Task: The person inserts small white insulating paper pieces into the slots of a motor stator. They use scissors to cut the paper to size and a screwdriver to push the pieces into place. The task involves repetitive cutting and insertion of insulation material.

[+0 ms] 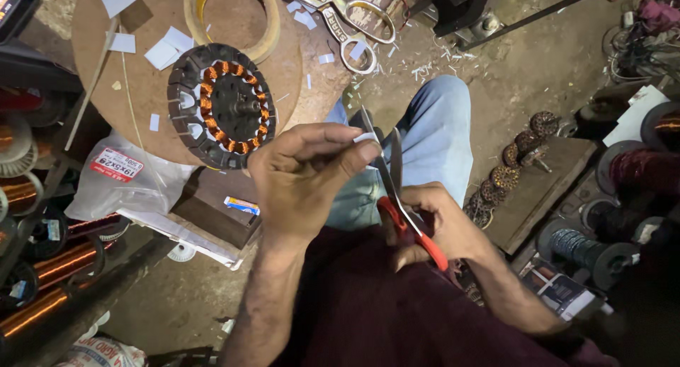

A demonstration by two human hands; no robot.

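Your left hand (pixel 304 176) pinches a small white paper strip (pixel 366 137) between thumb and fingertips, while your right hand (pixel 439 225) grips red-handled scissors (pixel 397 197), blades open around that strip.

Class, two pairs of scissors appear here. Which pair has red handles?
The scissors gripped in the right hand, blades at a white slip pinched by the left hand. The other pair, on the floor, has pale handles.

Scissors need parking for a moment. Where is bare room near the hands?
Bare dirt floor lies beyond the knee, up to the black stand. The round board is crowded: stator, tape roll, paper pieces. Wire spools fill the left; small rotors and spools the right.
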